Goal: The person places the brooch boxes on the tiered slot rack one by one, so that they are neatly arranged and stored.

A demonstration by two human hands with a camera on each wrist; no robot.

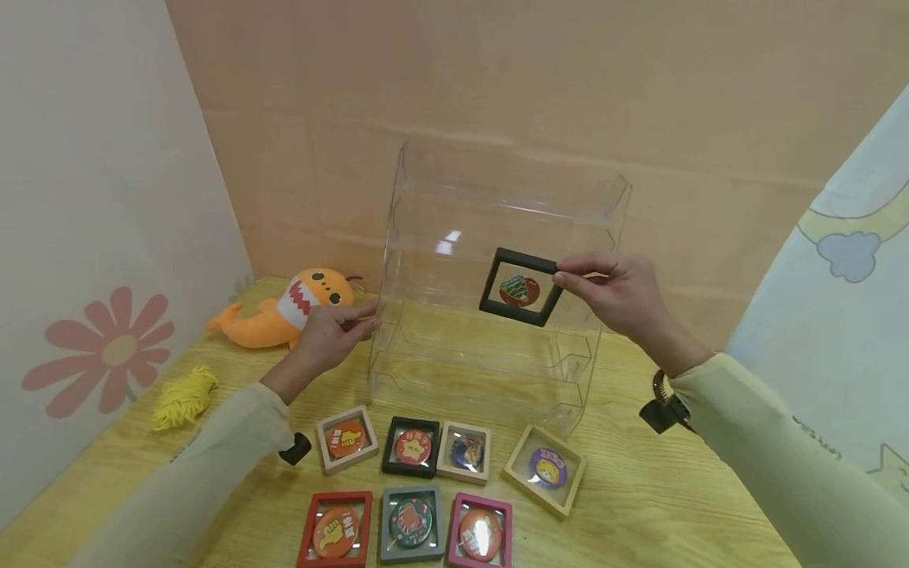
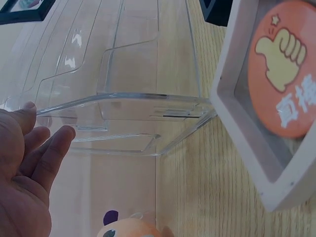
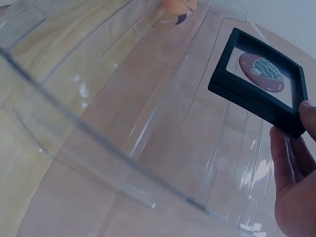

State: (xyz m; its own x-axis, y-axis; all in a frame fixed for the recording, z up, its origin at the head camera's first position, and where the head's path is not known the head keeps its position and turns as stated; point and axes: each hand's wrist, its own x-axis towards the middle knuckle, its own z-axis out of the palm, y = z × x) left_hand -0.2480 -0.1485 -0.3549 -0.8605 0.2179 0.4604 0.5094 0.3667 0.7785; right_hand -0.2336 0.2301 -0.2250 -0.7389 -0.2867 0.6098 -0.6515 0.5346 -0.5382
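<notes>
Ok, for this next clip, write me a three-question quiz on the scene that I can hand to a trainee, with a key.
1. Which hand holds the raised black-framed badge?

2. True or false: in the head view, the yellow yarn lies to the left of the clear stand.

3. What colour is the frame lying between the red-framed badge and the pink-framed badge?
a) yellow
b) grey
c) orange

Key:
1. The right hand.
2. True.
3. b, the grey-framed badge.
</notes>
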